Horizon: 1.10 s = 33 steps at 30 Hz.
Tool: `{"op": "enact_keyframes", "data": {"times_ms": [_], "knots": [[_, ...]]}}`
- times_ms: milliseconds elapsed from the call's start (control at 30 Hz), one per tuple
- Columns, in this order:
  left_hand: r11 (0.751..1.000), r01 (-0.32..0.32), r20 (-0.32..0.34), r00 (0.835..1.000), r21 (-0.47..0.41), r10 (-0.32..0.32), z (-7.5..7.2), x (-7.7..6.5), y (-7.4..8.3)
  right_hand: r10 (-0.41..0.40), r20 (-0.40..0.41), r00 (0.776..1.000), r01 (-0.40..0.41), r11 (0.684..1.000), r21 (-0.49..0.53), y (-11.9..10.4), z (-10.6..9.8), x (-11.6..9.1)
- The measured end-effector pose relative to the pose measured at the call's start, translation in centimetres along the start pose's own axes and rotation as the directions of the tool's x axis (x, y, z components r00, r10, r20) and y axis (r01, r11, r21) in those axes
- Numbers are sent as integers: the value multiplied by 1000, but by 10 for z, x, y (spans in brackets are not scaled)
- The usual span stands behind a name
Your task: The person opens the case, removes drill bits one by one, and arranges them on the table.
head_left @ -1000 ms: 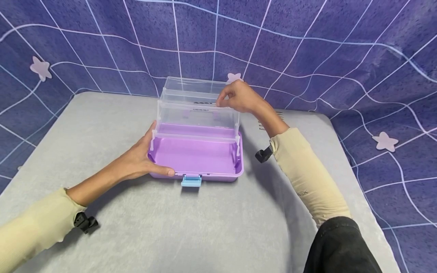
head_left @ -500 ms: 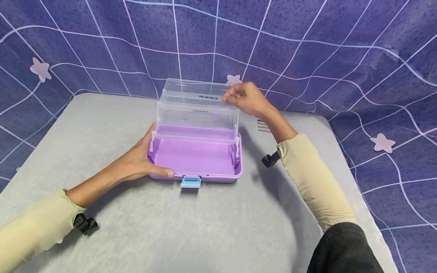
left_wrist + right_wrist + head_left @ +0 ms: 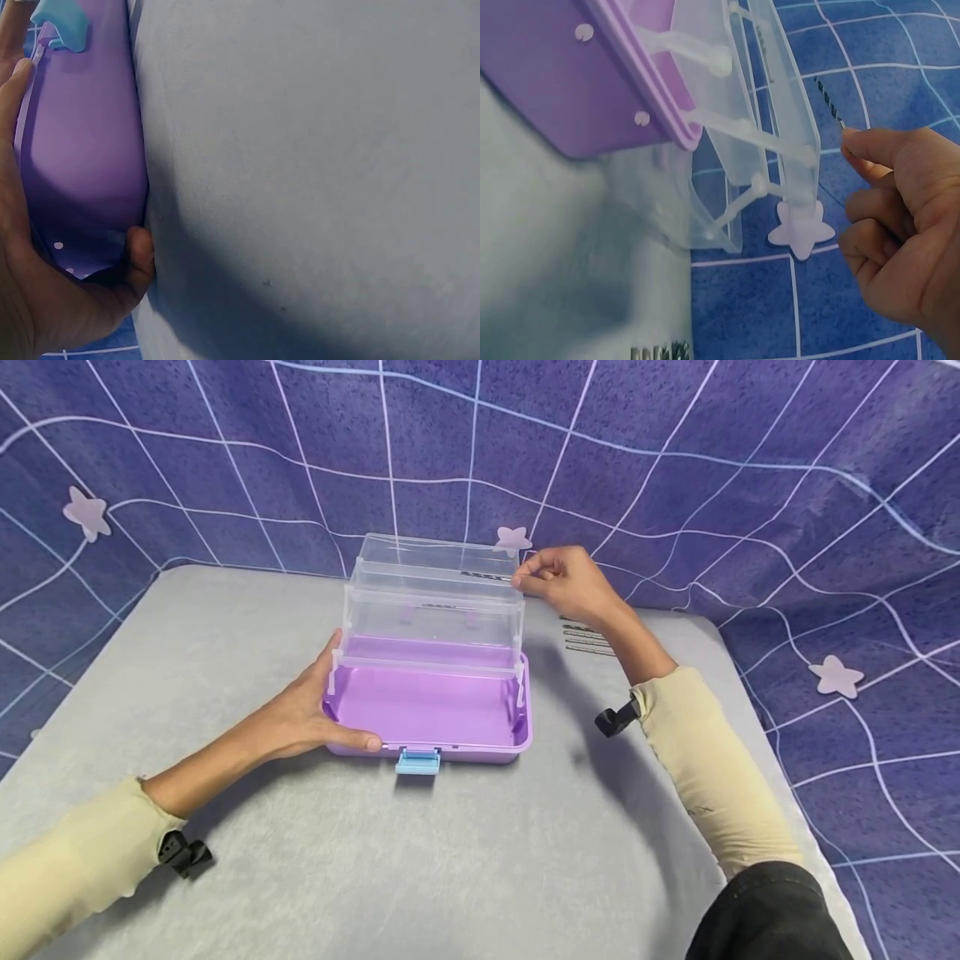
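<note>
A purple toolbox [image 3: 431, 706] with raised clear trays [image 3: 435, 610] stands on the grey table. My left hand [image 3: 300, 710] grips its left end, thumb along the front rim; in the left wrist view, fingers [image 3: 139, 259] curl at its side. My right hand [image 3: 566, 583] pinches a dark twist drill bit [image 3: 480, 575] by its shank, over the right end of the upper tray. The right wrist view shows this drill bit [image 3: 827, 101] pointing away from the fingertips, beside the trays. Another drill bit [image 3: 438, 606] shows through the lower tray.
Several drill bits [image 3: 588, 642] lie in a row on the table, right of the toolbox, partly behind my right forearm. A light blue latch [image 3: 417, 762] sticks out at the toolbox's front. Purple-blue patterned cloth [image 3: 300, 460] rises behind the table [image 3: 450, 860].
My right hand has moved to the right with the drill bit, from over the trays towards their right end. More of the row on the table shows. My left hand stays put.
</note>
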<state>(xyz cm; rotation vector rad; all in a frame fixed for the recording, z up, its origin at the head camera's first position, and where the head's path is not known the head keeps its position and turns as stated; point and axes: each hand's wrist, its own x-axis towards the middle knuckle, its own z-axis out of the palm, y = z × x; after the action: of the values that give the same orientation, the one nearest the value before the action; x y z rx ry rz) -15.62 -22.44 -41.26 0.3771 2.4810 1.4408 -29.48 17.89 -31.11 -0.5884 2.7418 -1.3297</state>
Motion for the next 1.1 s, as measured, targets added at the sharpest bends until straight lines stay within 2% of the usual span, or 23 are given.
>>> {"op": "enact_keyframes", "data": {"times_ms": [333, 667, 933, 1100], "knots": [[999, -3, -6, 1000, 35, 3, 0, 0, -1, 16, -5, 1000, -16, 998, -54, 11, -12, -14], [999, -32, -10, 999, -4, 32, 0, 0, -2, 63, -44, 997, -65, 997, -41, 27, -27, -34], [999, -8, -9, 1000, 33, 8, -1, -1, -2, 89, -94, 992, -90, 996, -10, 51, -43, -53], [999, -12, -9, 1000, 34, 12, -1, 0, -2, 144, -100, 985, -146, 989, -13, 73, -52, -67]]}}
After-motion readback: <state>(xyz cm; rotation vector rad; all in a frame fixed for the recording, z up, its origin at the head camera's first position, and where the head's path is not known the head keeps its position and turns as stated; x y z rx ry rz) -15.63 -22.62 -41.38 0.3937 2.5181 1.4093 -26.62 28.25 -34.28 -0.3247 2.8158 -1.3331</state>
